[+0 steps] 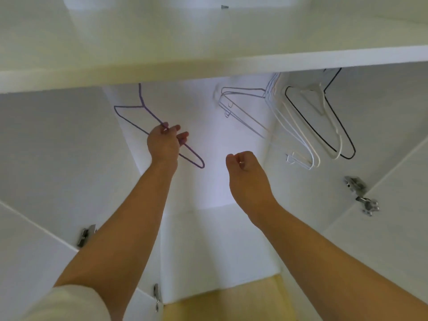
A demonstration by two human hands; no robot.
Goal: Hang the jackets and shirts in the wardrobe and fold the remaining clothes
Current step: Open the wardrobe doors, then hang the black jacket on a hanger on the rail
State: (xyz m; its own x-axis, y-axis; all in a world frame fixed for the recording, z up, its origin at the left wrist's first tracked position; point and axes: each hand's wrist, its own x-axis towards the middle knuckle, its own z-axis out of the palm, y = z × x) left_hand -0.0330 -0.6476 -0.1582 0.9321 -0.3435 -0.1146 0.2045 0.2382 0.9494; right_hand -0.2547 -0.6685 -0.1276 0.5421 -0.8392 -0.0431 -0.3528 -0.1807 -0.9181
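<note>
**Left hand on purple hanger inside wardrobe**

View: into the open white wardrobe (208, 107), from below its shelf (231, 66).

Left hand (164, 142): raised into the wardrobe. Its fingers and thumb pinch the upper wire of a purple hanger (192, 150), about midway along one arm. The hanger is bare and tilted, with its near end lower and pointing toward the camera. Its neck runs up behind the front edge of the shelf, so I cannot tell whether the hook sits on a rail.

Right hand (245, 167): raised beside the left hand, apart from it and from the purple hanger. Its fingers are curled into the palm with the thumb alongside, and it holds nothing.

To the right, under the shelf, hangs a bunch of bare hangers: white wire hangers (291, 126), a white plastic hanger (324, 105) and a black hanger (301, 121). All are well apart from both hands.

Metal hinges (361, 195) show on the side panels. A pale sleeve (69, 302) covers the left upper arm.
</note>
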